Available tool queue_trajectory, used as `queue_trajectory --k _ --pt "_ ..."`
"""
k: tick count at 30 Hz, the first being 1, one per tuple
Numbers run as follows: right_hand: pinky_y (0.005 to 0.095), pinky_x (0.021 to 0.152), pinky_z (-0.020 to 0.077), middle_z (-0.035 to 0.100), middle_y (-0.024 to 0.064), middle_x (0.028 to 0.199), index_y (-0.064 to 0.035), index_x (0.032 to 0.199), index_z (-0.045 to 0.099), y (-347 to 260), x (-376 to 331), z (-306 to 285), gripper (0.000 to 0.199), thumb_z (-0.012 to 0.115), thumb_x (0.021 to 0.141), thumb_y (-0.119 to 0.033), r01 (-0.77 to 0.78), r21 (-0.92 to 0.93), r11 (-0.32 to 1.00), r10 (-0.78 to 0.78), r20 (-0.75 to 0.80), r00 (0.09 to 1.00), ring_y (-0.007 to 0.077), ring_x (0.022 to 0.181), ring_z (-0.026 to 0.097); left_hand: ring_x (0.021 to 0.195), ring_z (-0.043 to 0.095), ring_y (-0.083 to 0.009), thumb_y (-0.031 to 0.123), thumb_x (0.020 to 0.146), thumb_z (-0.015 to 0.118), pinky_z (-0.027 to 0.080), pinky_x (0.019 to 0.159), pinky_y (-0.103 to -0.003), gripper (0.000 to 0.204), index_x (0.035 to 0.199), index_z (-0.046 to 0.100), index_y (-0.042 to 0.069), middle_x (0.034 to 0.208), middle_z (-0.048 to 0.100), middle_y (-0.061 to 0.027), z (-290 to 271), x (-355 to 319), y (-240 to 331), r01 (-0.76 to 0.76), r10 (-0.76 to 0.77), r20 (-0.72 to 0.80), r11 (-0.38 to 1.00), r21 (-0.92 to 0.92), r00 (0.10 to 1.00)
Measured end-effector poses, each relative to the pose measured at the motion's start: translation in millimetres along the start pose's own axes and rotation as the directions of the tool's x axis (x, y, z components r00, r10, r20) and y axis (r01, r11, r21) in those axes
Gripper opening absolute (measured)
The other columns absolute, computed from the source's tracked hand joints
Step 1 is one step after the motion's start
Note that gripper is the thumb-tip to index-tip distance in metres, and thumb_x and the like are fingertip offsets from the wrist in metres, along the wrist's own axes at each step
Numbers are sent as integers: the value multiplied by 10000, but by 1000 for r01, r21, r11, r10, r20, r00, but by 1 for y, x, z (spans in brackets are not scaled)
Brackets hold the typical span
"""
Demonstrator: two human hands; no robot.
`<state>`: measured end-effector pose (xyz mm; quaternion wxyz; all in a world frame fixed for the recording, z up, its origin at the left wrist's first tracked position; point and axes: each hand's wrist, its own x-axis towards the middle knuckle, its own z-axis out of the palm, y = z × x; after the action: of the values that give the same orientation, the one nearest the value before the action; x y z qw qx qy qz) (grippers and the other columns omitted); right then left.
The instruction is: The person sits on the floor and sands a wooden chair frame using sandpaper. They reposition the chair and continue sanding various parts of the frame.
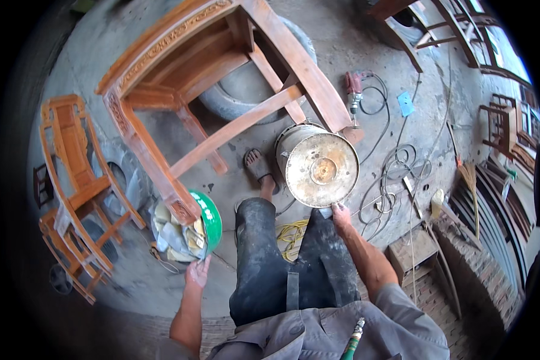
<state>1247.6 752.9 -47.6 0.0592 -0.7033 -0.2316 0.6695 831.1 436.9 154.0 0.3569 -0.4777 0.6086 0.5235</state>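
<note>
My left hand (198, 272) is at the near edge of a green bucket (210, 221), its fingers closed on the rim. Crumpled pale sheets and yellowish pieces (177, 236) fill that bucket. By the near edge of a round, stained whitish bucket (333, 150), upside down with its base facing up, is my right hand (341, 217), fingers curled at its rim and partly hidden. A small grey patch shows beside those fingers; I cannot make out what it is. Beyond both, a carved wooden chair frame (240, 129) stands tilted, one leg end over the green bucket.
A tyre (237, 99) lies under the chair frame. To the right are a red power drill (355, 84), a blue sheet (405, 104), tangled cables (396, 168) and a wooden box (413, 253). Another wooden chair (78, 156) stands left. Yellow cord (291, 234) lies between my legs.
</note>
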Motion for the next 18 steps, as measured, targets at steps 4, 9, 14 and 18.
queue_trajectory --k 4,9,14,18 --pt "313 789 473 675 84 992 45 1111 645 42 -14 2 309 552 948 -201 -53 -180 982 54 -4 999 164 886 600 1294 493 -406 50 978 377 504 1073 -415 399 1311 419 -166 1370 495 -277 19 21 -20 -17 17 88 1000 3 996" --pt "320 845 499 673 106 1089 48 1162 609 85 -46 -14 275 519 958 -114 -281 160 946 280 29 960 193 948 640 1243 530 -442 39 975 378 535 1036 -438 392 1297 402 -183 1342 504 -303 52 73 -33 -73 74 133 997 -10 988" --pt "423 924 540 650 121 1184 18 1206 583 85 -54 -24 289 496 940 -56 -459 287 841 480 0 878 266 1053 647 1321 459 -431 112 1017 307 482 1083 -493 423 1343 403 -141 1395 490 -272 89 143 -32 -74 84 44 979 -189 995" --pt "404 1027 493 613 177 1264 47 1286 518 50 -77 -6 335 441 988 -87 -470 232 852 485 -9 875 283 1135 620 1303 480 -428 136 1026 289 477 1080 -508 435 1354 407 -124 1395 503 -248 106 217 -20 -150 186 116 953 -263 976"
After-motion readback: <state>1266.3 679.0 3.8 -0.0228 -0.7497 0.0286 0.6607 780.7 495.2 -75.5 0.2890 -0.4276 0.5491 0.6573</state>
